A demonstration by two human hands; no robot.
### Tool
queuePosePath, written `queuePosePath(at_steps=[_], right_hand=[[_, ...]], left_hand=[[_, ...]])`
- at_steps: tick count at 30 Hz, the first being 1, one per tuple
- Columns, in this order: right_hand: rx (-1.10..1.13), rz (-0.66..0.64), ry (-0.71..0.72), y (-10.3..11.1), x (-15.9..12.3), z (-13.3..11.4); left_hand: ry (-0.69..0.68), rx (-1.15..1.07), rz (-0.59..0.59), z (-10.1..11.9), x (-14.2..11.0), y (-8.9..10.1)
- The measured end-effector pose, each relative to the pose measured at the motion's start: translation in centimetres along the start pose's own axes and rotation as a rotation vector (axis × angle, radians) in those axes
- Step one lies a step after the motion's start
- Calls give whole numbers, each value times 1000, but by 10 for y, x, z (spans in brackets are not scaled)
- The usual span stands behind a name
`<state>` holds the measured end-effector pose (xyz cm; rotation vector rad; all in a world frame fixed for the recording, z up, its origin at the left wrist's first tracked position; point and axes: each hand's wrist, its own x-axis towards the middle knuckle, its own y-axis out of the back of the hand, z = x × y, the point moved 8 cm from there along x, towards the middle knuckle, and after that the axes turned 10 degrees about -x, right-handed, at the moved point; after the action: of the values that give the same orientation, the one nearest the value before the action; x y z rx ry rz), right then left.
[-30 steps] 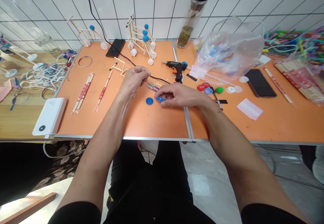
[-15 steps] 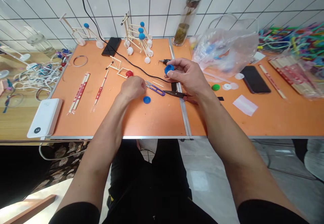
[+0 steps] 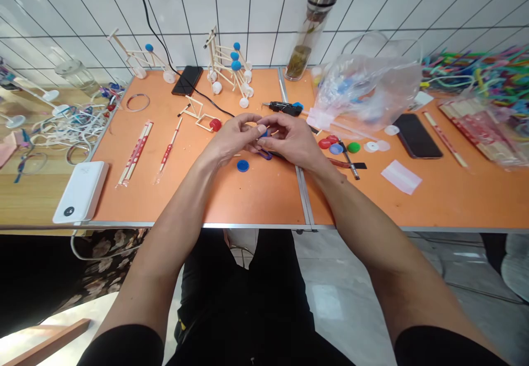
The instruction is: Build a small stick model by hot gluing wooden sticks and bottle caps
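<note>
My left hand (image 3: 236, 139) and my right hand (image 3: 290, 141) meet over the middle of the orange table. Between their fingertips is a small blue bottle cap (image 3: 264, 133), mostly covered; both hands are closed on it. Under the hands, the purple handle of thread snips (image 3: 265, 155) peeks out. Another blue cap (image 3: 243, 166) lies just in front of my left hand. Beyond that hand rests a small stick frame (image 3: 195, 114) with a red cap (image 3: 215, 125) at one end. A black tool with a thin metal tip (image 3: 285, 108) lies behind my right hand.
Stick models with blue and white caps (image 3: 229, 63) stand by the tiled wall. A glass tea bottle (image 3: 303, 41) and plastic bag (image 3: 363, 87) are at the back right. Coloured caps (image 3: 354, 147) and a phone (image 3: 418, 136) lie right; a power bank (image 3: 81, 192) sits left.
My right hand has moved left and slightly down with the blue cap. My left hand has shifted right and up from beside the red cap, and the two hands now meet.
</note>
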<state>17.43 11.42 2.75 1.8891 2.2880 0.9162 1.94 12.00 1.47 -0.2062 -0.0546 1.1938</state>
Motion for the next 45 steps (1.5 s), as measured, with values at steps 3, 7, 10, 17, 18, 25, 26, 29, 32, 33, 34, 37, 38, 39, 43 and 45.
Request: queuePosePath(at_steps=[3,7,10,17,18,25,26,29,32,33,34,37,38,39,43,45], right_hand=[[-146,47,89,-4,0,-7],[-401,72,96,-3,0,-7],[-722,-55,28,-11,-5,-6],[-1087,-276,-21,-33,-16,-22],[-1104,-294,-20,-36,-16,-22],[-1076,-318,-46,-43,-11,-10],[-1060,-321,-43,-44,-10,-9],[-1031,-348,-26,-45,-10,-8],[-1044,-385,-26,-46,-12,-9],[-1048,-391,-31,-46,-12,-10],[-1047,-390,-40,-46,-13,-10],[-975,-313,-58,-37,-10,-11],[-912,-262,-56,-32,-9,-12],[-825,-207,-61,-26,-7,-13],[-224,-84,-244,-7,-4,0],[101,-86,-346,-8,-6,7]], left_hand=[[-42,-7,18,-1,3,1],[-74,-97,189,8,3,21],[-63,-222,335,15,1,40],[40,-527,394,13,-1,53],[59,-560,395,11,-1,52],[122,-734,395,9,-1,48],[123,-758,391,9,-2,48],[130,-818,384,11,-3,48],[134,-848,393,13,-5,48],[131,-852,399,14,-5,48],[124,-855,406,14,-6,49],[90,-844,426,16,-5,52],[78,-833,426,16,-4,54],[69,-816,424,16,-4,55],[51,-737,389,16,0,57],[51,-703,374,14,2,57]])
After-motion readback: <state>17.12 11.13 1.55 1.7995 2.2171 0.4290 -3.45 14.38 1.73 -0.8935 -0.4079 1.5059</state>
